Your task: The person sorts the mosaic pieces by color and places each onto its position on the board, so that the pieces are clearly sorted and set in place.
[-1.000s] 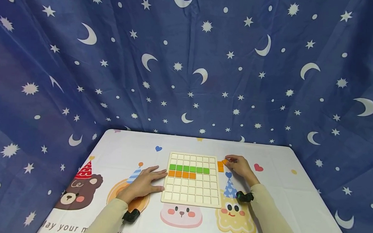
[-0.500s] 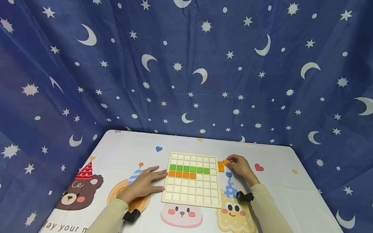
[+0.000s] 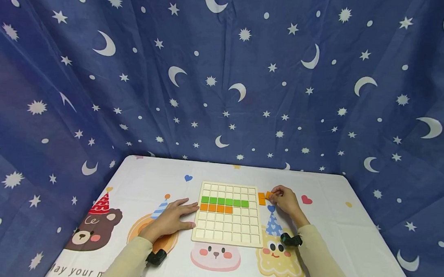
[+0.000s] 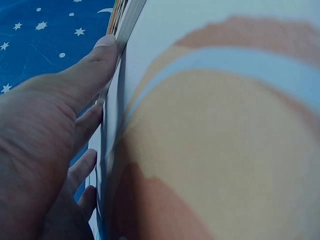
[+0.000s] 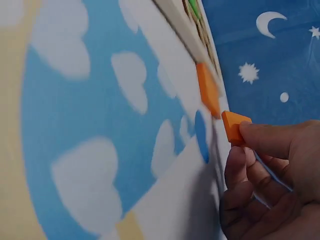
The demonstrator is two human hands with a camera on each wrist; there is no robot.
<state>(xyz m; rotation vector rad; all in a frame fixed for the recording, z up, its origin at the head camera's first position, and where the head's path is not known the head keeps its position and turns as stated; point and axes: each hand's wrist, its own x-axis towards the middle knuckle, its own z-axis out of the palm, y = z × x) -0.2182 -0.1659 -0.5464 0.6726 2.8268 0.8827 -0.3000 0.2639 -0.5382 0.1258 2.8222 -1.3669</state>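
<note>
Your right hand [image 3: 286,200] has kept its pinch on the orange tile [image 3: 269,194], barely shifted, at the grid board's [image 3: 228,228] 2 o'clock corner, while your left hand [image 3: 171,219] stays flat, fingers straight, at its 9 o'clock edge, so placement remains undone.

The right hand [image 5: 270,175] is pinching a small orange tile [image 5: 233,126] at its fingertips [image 5: 248,131], lifting it just off the patterned surface [image 5: 100,125]. Another orange tile [image 5: 207,89] is lying nearby beside the board [image 5: 186,31].
</note>
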